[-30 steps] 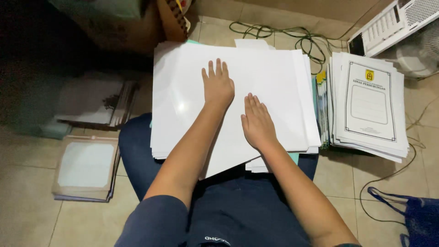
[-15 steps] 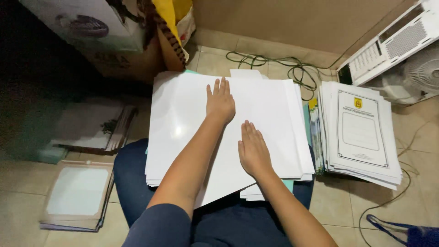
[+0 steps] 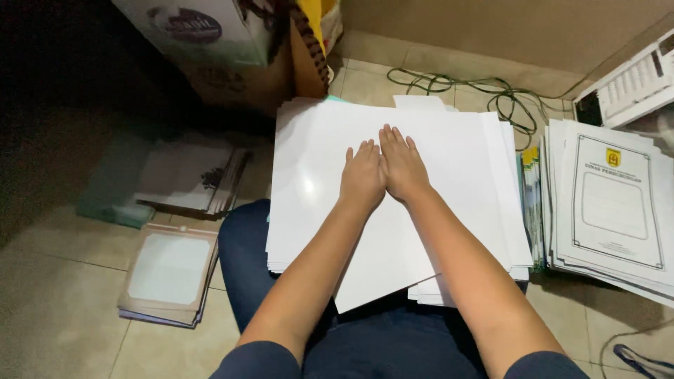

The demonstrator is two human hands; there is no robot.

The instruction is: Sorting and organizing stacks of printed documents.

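A thick stack of large white sheets (image 3: 309, 175) lies over my lap and the floor in the middle of the view. My left hand (image 3: 363, 175) and my right hand (image 3: 401, 165) rest flat on the top sheet, side by side and touching, palms down with fingers stretched forward. Neither hand grips anything. The top sheet is glossy and sits slightly skewed over the sheets under it.
A pile of printed documents with bordered covers (image 3: 614, 203) lies at the right. Flat folders (image 3: 168, 277) and a stack of papers (image 3: 189, 179) lie at the left. A cardboard box (image 3: 210, 42) stands behind; green cable (image 3: 477, 88) and a white appliance (image 3: 632, 84) are at the back right.
My right hand has slid forward and up beside my left hand; the two now touch. The camera view has shifted, so the stack appears lower in the picture.
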